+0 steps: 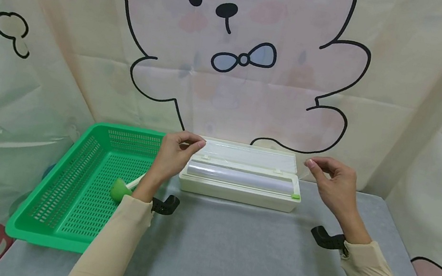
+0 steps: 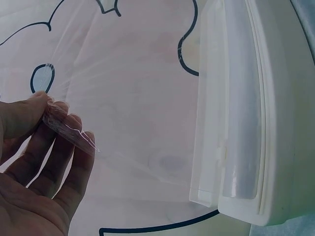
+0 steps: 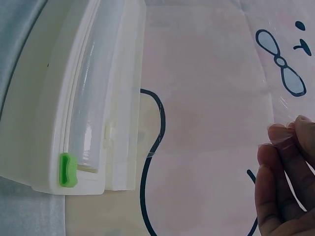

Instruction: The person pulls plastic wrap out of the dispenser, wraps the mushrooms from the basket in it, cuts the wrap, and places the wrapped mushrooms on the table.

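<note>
On the table, a white cling film dispenser box has its lid raised, and a roll of cling film lies inside. A small green slide cutter sits at the box's right front corner. Above the box's left end, my left hand pinches a bunched edge of clear cling film between thumb and fingers. My right hand, just beyond the box's right end, pinches clear film between thumb and fingertips. The thin sheet shows faintly in both wrist views, held up in front of the patterned backdrop.
A green perforated basket stands to the left, partly behind the left forearm. In it lies a green-headed utensil with a pale handle. Grey cloth covers the table, and a printed curtain rises right behind the box.
</note>
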Demonstrator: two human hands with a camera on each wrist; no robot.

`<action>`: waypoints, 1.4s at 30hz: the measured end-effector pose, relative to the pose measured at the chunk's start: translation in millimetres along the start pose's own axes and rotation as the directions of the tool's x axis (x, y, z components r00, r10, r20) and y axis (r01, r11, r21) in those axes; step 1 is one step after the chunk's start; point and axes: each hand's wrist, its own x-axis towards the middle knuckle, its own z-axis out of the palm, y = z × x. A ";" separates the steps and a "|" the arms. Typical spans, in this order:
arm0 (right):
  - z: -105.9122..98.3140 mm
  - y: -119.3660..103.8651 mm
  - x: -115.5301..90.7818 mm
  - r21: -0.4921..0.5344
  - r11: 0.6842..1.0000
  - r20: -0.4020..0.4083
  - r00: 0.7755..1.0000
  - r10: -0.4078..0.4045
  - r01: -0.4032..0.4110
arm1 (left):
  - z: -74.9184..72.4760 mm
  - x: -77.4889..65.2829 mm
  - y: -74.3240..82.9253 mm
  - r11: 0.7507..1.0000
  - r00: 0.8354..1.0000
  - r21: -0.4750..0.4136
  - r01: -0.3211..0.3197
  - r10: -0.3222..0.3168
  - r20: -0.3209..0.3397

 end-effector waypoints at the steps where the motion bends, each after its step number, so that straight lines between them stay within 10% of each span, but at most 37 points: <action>1: -0.2 -0.2 0.0 0.001 1.000 0.000 1.000 0.000 0.000 | 0.0 0.0 0.2 1.000 1.000 -0.001 -0.001 0.001 0.000; 42: -4.0 -8.7 2.6 0.027 1.000 -0.002 1.000 -0.011 0.011 | -2.4 0.1 3.8 1.000 1.000 -0.006 0.001 -0.001 -0.014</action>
